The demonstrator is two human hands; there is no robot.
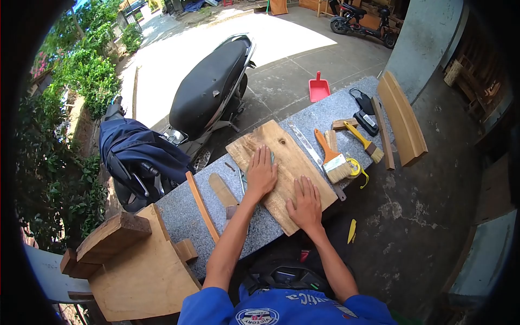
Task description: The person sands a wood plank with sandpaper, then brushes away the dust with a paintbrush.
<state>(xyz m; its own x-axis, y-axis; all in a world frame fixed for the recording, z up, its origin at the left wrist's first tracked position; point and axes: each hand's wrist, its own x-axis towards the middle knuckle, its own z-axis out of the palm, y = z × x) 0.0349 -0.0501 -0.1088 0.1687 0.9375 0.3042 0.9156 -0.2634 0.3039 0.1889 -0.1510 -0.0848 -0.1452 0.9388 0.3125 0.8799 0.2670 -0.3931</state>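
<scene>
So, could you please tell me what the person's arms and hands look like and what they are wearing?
Both forearms are bare, and the left hand and right hand wear no gloves. Short bright blue sleeves cover the upper arms; the same blue shirt bears a round badge and white lettering.

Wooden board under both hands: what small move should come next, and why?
Probably a short push of the left hand along the wooden board, with the right hand pressing to steady it. The left palm lies flat on what looks like a greenish sheet, perhaps sandpaper, though that is hard to tell. The board rests on the granite slab, brushes lying untouched beside it.
</scene>
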